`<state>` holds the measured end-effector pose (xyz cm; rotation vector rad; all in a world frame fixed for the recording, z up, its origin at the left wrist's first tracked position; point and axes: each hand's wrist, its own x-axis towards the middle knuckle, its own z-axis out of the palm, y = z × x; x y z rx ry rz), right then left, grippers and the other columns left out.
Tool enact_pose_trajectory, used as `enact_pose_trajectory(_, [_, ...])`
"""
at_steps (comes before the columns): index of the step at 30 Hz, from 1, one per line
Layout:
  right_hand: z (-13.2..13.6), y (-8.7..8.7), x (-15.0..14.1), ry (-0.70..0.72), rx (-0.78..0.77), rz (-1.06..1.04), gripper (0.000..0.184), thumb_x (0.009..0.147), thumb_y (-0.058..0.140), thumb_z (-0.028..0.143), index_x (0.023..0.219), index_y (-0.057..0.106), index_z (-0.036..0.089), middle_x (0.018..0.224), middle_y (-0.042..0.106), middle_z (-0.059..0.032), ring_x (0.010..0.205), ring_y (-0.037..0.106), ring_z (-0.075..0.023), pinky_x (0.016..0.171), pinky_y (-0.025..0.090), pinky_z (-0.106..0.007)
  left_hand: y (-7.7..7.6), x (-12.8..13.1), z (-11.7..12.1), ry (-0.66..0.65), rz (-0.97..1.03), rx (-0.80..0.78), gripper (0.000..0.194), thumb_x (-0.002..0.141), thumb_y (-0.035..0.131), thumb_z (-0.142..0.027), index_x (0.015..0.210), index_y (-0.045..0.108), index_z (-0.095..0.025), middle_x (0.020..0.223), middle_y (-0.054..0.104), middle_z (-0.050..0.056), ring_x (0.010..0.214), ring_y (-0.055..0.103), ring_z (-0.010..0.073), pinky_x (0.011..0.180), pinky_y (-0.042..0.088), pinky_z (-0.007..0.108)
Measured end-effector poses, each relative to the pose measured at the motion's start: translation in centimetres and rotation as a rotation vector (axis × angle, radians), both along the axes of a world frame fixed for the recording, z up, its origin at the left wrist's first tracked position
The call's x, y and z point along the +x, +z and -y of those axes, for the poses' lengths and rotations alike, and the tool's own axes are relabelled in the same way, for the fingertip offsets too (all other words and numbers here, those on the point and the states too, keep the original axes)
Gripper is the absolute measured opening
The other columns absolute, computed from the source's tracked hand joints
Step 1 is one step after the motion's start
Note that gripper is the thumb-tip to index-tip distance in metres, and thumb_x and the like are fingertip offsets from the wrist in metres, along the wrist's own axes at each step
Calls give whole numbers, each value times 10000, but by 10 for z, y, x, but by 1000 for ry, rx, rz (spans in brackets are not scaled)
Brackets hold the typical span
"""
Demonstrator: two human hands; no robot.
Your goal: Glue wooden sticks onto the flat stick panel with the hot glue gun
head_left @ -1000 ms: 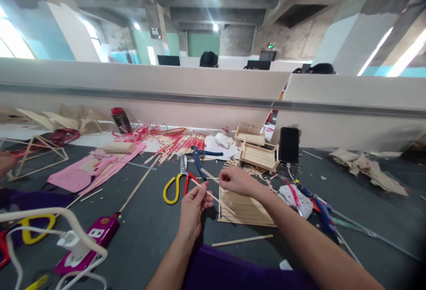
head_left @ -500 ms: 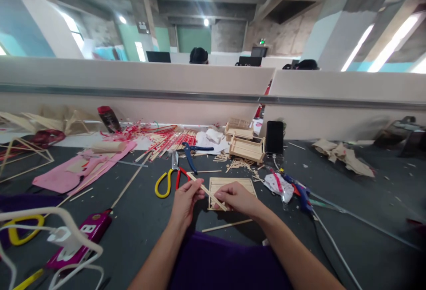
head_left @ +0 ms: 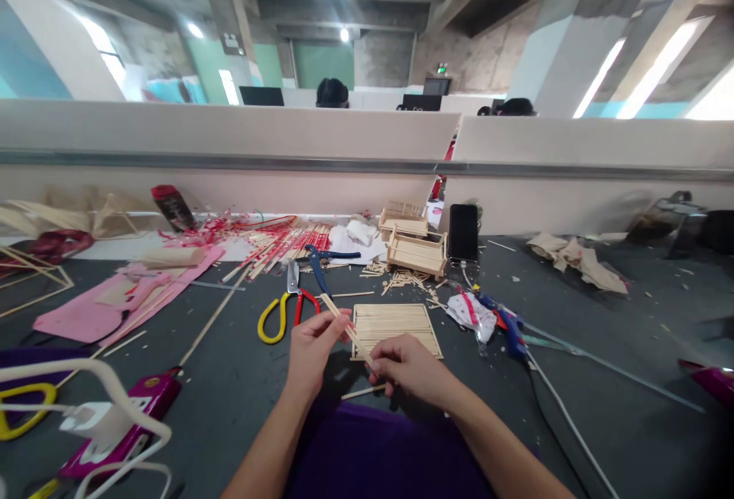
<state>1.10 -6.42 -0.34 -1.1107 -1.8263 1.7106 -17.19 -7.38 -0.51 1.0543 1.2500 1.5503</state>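
Note:
Between my two hands I hold pale wooden sticks [head_left: 353, 337], slanting down to the right; how many cannot be told. My left hand [head_left: 316, 346] pinches their upper part. The lower end is in the closed fingers of my right hand [head_left: 406, 365]. Just beyond, a flat panel of sticks laid side by side [head_left: 395, 325] lies on the dark table, partly behind my right hand. One loose stick [head_left: 362, 392] rests on the table in front of the panel, its right end hidden by my right hand.
Yellow-and-red-handled scissors [head_left: 285, 312] and blue-handled pliers [head_left: 321, 260] lie left of the panel. Small stick-built models [head_left: 417, 248] and a phone [head_left: 462, 233] stand behind. At right are a blue glue gun [head_left: 514, 333] and cables. A purple power strip [head_left: 131, 419] sits at left.
My right hand has moved down and closer in along the sticks, off the panel, so more of the panel shows. The whole view has shifted slightly.

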Motion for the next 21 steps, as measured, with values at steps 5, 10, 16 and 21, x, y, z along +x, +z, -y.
enact_pose_trajectory(5, [14,-12,7,-51,192,23,119,721,533,158,673,640,175,567,542,39,516,495,-92,528,377,-195,3,11,9,-164,-283,88,98,700,733,-269,750,775,-195,760,726,64,644,630,171,592,503,235])
enact_pose_trajectory(10, [18,-19,10,-75,220,-15,154,721,504,122,687,638,190,586,540,43,530,461,-95,530,345,-196,5,18,10,-244,-378,139,42,694,730,-227,682,770,-223,756,740,63,702,656,204,662,497,256])
enact_pose_trajectory(16, [18,-22,8,-79,295,12,142,703,514,102,668,617,193,629,574,36,580,509,-104,564,369,-192,6,18,9,-258,-359,126,43,692,734,-222,670,771,-222,767,741,69,717,656,202,681,485,249])
enact_pose_trajectory(21, [19,-21,7,-85,305,3,151,727,509,101,697,628,189,646,601,30,579,533,-99,562,398,-187,3,18,10,-266,-347,124,47,692,731,-234,665,768,-222,759,737,62,716,649,210,680,488,259])
